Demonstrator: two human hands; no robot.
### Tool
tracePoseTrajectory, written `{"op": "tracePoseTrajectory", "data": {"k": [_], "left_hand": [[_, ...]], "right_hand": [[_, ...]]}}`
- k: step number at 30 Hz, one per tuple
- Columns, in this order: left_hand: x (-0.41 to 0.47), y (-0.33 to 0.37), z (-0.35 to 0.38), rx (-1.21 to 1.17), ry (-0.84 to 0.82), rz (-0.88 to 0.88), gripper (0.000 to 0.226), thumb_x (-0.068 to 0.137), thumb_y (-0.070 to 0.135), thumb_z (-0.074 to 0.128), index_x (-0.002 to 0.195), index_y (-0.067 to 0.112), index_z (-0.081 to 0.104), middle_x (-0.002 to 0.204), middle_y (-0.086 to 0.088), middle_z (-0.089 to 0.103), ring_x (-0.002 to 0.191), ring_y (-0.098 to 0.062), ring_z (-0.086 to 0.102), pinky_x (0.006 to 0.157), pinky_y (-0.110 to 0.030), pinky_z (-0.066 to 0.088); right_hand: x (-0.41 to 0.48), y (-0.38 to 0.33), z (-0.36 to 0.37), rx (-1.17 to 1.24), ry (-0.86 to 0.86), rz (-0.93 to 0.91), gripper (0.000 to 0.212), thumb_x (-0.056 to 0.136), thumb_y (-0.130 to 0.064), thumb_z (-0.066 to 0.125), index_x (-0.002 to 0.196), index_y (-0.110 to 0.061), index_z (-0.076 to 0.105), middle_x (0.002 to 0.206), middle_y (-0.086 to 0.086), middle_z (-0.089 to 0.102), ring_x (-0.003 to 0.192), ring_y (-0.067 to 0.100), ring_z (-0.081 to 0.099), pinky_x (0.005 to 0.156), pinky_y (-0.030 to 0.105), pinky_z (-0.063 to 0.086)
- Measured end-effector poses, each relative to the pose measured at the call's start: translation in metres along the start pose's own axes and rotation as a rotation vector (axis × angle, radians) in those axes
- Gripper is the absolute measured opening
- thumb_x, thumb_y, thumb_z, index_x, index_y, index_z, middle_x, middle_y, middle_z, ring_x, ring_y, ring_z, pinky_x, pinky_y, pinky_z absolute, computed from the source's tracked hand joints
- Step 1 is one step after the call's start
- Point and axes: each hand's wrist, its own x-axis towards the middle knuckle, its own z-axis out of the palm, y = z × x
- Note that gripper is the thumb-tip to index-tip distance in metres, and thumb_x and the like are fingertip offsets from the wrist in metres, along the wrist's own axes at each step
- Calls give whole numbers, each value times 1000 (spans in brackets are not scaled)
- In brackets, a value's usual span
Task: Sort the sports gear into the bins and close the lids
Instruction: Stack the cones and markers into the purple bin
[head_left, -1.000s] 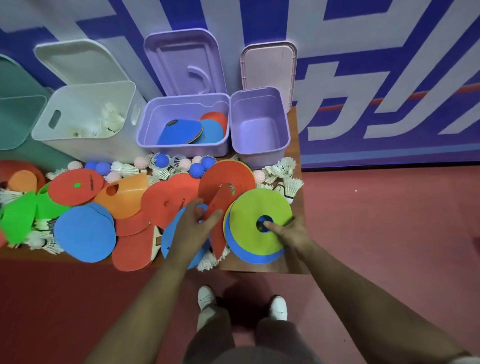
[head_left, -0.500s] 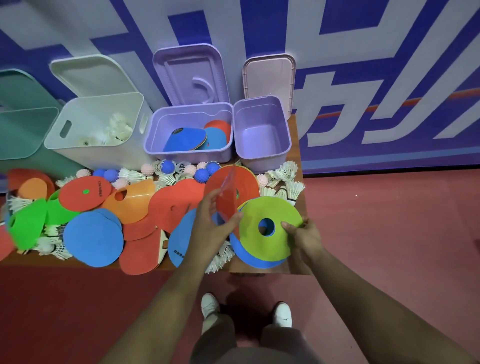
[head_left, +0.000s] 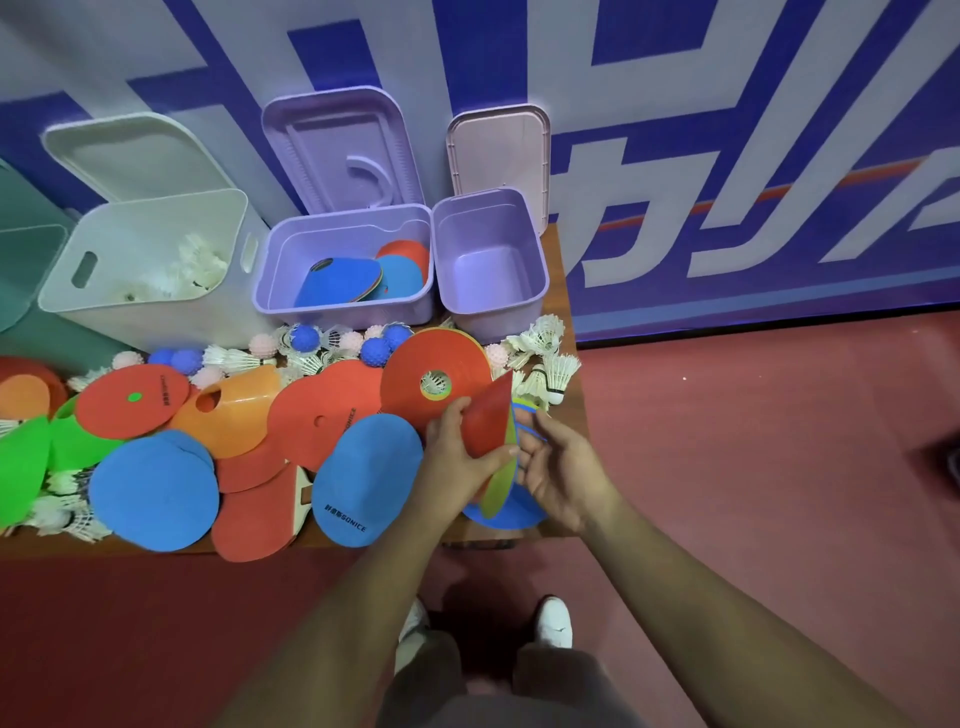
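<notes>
A wall (head_left: 675, 130) of deep blue with huge pale grey block shapes fills the back, crossed by a thin orange-red stripe (head_left: 779, 192). A brown wooden table (head_left: 560, 260) stands against it on a dull red floor (head_left: 753, 467), where a dark shape (head_left: 943, 462) at the right edge is too blurred to identify
</notes>
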Motion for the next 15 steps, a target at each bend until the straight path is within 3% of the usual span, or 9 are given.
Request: {"op": "tracePoseTrajectory", "data": {"k": [3, 5, 7, 9, 10, 13, 15], "left_hand": [[5, -11, -3, -101, -20, -66, 88, 55, 65, 82, 130, 45, 41, 131, 4, 55, 121, -10, 54, 105, -40, 46], [2, -5, -7, -165, -64, -89, 84, 63, 51, 85, 135, 37, 43, 129, 3, 59, 117, -9, 58, 103, -36, 48], [0, 1, -11, -216, -109, -95, 75, 74, 34, 83, 139, 31, 45, 126, 5, 63, 112, -2, 60, 97, -23, 50], [-1, 1, -12, -224, -126, -85, 65, 80, 27, 79, 137, 30, 48, 116, 8, 68, 99, 5, 63, 79, -7, 48], [-1, 2, -13, -225, -124, -79, 62, 81, 24, 78, 135, 30, 49, 109, 8, 70, 93, 6, 65, 74, -6, 48], [-1, 2, -18, -254, -70, -79, 63, 77, 26, 80, 134, 30, 51, 108, 9, 70, 97, 0, 66, 89, -22, 53], [-1, 4, -23, -264, -21, -67, 60, 79, 24, 79, 132, 29, 52, 108, 12, 68, 95, 7, 64, 92, -24, 52]], "right_hand": [[3, 0, 2, 49, -6, 53, 60, 101, -47, 36, 130, 3, 54, 108, 20, 71, 90, 28, 71, 79, 44, 56], [5, -2, 3, 37, -11, 62, 67, 100, -54, 36, 129, 4, 56, 109, 19, 70, 93, 28, 69, 82, 44, 54], [5, -1, 4, 17, -5, 68, 69, 98, -57, 36, 125, 3, 59, 106, 16, 70, 92, 25, 68, 81, 42, 54], [6, 1, 5, -13, -2, 76, 65, 98, -58, 35, 113, -2, 66, 97, 11, 73, 82, 19, 69, 69, 34, 56], [5, 0, 6, -42, -6, 80, 65, 98, -58, 35, 109, -3, 67, 93, 9, 73, 78, 17, 69, 65, 30, 56], [2, -12, 3, -141, 30, 21, 64, 100, -53, 34, 109, 2, 65, 98, 15, 72, 86, 23, 70, 74, 33, 57], [5, -20, -10, -402, 231, -97, 44, 100, -40, 47, 104, 0, 63, 97, 15, 69, 91, 27, 65, 75, 32, 53]]}}
